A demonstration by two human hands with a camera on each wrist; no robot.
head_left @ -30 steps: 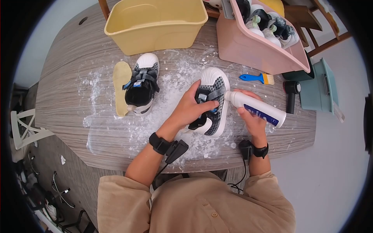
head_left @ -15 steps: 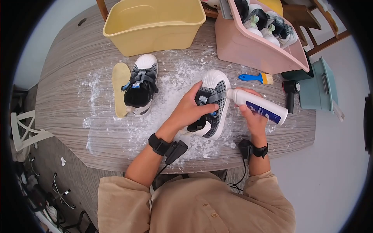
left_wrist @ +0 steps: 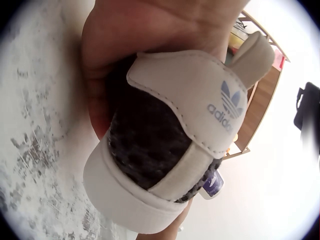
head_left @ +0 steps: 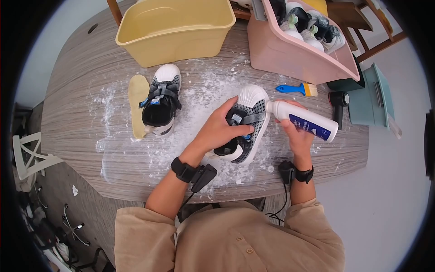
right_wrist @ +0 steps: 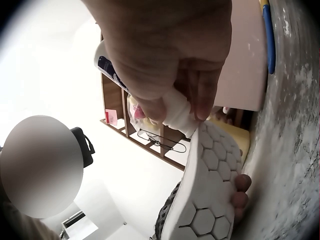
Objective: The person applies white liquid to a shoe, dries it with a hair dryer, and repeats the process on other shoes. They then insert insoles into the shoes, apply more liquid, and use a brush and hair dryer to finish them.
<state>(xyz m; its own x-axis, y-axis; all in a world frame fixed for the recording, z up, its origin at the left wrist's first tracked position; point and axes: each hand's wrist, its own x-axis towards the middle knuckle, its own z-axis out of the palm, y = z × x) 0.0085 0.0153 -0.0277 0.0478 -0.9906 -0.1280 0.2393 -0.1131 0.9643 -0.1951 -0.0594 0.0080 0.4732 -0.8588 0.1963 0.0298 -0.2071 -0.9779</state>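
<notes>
In the head view my left hand (head_left: pixel 216 130) grips a black and white sneaker (head_left: pixel 253 96) with a dotted upper and grey strap, thumb laid across its top. The left wrist view shows its white heel (left_wrist: pixel 187 95) with a blue adidas logo. My right hand (head_left: pixel 297 134) holds a white bottle (head_left: pixel 297 114) with a dark blue label, tilted on its side. The narrow end of the bottle meets the sneaker's outer edge by the strap. Seen from the right wrist, the white sole (right_wrist: pixel 212 155) has a hexagon pattern, and left fingertips (right_wrist: pixel 240 199) wrap its far edge.
A matching sneaker (head_left: pixel 166 73) stands at left beside a yellowish insole (head_left: pixel 137 93). Behind are a yellow bin (head_left: pixel 174 47) and a pink bin (head_left: pixel 294 63) holding several shoes. A blue-handled brush (head_left: pixel 292 89) and a black device (head_left: pixel 338 109) lie at right. White residue marks the table (head_left: pixel 77 131).
Both hands have shifted the sneaker and bottle slightly to the right, the sneaker also a little nearer the body. The bottle's end stays at the sneaker's edge. The head view has moved slightly.
</notes>
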